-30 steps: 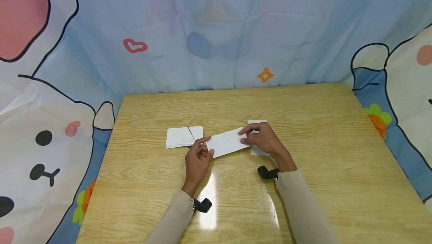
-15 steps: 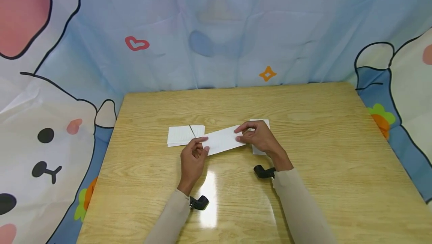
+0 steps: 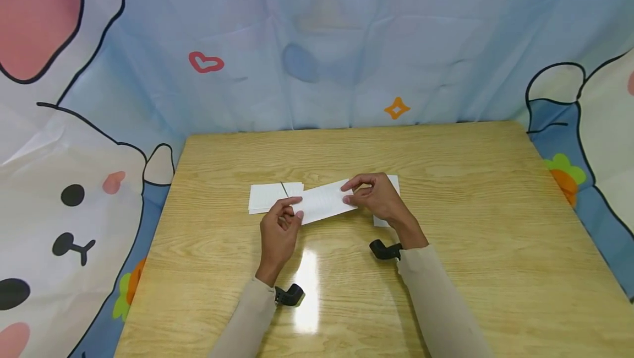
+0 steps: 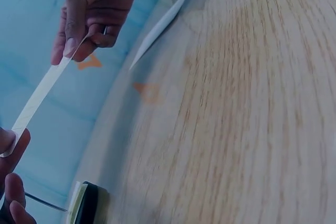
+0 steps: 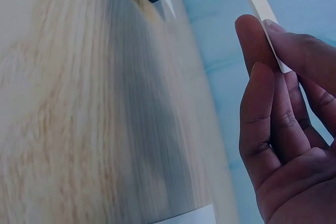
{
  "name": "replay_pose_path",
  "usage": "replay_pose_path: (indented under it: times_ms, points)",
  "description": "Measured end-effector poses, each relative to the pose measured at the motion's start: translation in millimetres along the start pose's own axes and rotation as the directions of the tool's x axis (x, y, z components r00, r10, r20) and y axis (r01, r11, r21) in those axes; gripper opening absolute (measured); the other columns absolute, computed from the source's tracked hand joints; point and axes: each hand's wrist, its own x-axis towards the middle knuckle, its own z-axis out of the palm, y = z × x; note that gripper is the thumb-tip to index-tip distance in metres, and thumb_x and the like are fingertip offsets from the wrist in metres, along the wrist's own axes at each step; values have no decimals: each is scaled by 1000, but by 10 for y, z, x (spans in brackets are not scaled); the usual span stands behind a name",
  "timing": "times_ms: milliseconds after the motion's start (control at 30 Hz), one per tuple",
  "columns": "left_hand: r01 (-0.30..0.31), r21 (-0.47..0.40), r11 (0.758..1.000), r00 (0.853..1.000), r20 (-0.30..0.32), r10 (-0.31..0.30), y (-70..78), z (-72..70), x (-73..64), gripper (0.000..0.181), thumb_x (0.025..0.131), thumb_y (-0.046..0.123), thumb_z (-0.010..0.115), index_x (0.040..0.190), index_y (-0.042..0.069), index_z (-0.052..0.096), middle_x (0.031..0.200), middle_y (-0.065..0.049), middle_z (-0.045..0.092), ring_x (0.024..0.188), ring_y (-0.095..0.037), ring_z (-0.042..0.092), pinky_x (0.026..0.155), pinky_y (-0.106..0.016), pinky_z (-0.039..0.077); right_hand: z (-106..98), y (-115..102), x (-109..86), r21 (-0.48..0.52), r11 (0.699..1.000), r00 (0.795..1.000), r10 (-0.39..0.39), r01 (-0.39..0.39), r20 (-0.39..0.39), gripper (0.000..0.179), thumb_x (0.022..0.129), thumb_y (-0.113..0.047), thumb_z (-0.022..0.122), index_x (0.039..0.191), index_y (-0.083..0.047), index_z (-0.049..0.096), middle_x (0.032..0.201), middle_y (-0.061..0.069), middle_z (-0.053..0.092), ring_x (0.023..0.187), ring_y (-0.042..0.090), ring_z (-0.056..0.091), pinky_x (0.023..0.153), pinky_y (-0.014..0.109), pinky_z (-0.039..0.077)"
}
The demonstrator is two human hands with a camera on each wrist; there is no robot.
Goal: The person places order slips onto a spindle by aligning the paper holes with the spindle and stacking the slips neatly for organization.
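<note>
A white rectangular sheet of paper (image 3: 324, 202) hangs above the table, tilted up toward its right end. My left hand (image 3: 279, 237) pinches its left end between thumb and index finger. At the other end, my right hand (image 3: 378, 199) holds the edge in the same kind of pinch. Seen edge-on in the right wrist view, the sheet (image 5: 262, 3) looks thin and slightly bent. Behind the left hand lies a small stack of lined white paper (image 3: 264, 197), with a thin dark strip (image 3: 284, 188) across it. The stack is partly hidden by the sheet and hand.
Another white paper (image 3: 394, 183) lies behind the right hand, partly covered by it. In the left wrist view, a dark-edged object (image 4: 90, 204) stands by the stack. The wooden table (image 3: 470, 209) meets a blue printed curtain (image 3: 346, 60) at its back edge.
Both hands have carried the held sheet a little left and away from me, so it now overlaps the stack's right side. The pinch at each end stays. The head view has shifted slightly.
</note>
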Motion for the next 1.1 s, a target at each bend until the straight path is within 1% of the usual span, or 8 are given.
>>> replay_pose_path:
  times_ms: [100,233,367,467,667,833,900,1100]
  points:
    - [-3,6,1000,1000,-6,3,28,-18,3,30,96,3,75,122,18,77,88,-10,62,78,-15,56,65,-19,42,8,-28,17,-1,1000,1000,-7,7,1,22,92,-10,83,112,-3,78,105,15,67,80,26,79,79,44,62]
    - [-18,16,1000,1000,-12,18,59,-43,8,30,96,3,75,122,18,78,88,-10,62,78,-16,56,65,-20,42,20,-83,28,-7,1000,1000,-23,23,0,21,92,-10,84,111,-4,79,106,14,66,78,18,79,77,46,62]
    - [-34,30,999,999,-20,35,88,-71,24,30,97,4,75,122,20,77,88,-9,62,78,-17,55,65,-21,41,26,-113,49,-4,999,999,-36,36,3,21,91,-10,84,110,-4,79,104,14,67,76,19,78,75,44,61]
    - [-41,32,999,999,-26,42,109,-98,34,30,97,4,75,123,20,78,88,-9,62,78,-17,54,64,-21,40,31,-129,64,5,999,999,-39,39,7,21,91,-10,84,110,-3,79,104,14,66,77,24,78,76,43,61]
    - [-51,29,998,998,-32,52,158,-145,48,31,96,4,76,122,20,78,88,-9,62,78,-18,54,65,-24,40,51,-198,72,1,999,999,-47,47,9,22,91,-11,85,111,-5,79,107,13,67,77,26,78,79,42,61]
    - [-78,41,996,996,-38,79,189,-172,64,30,96,5,77,122,19,78,89,-9,63,78,-18,55,66,-24,40,61,-282,60,2,998,998,-61,61,7,21,91,-10,84,110,-5,79,110,12,69,80,35,77,81,42,61]
    - [-84,40,996,995,-43,86,199,-184,71,29,96,5,77,122,18,78,89,-9,63,78,-17,55,65,-23,40,63,-303,64,-3,998,998,-68,68,9,21,91,-10,84,110,-6,79,109,12,70,79,34,77,82,42,61]
    - [-97,38,995,994,-51,99,242,-223,93,29,96,6,77,122,17,78,89,-9,62,79,-16,53,65,-22,39,75,-340,99,3,997,997,-82,82,11,22,91,-11,84,111,-5,79,101,11,69,72,19,76,80,39,61]
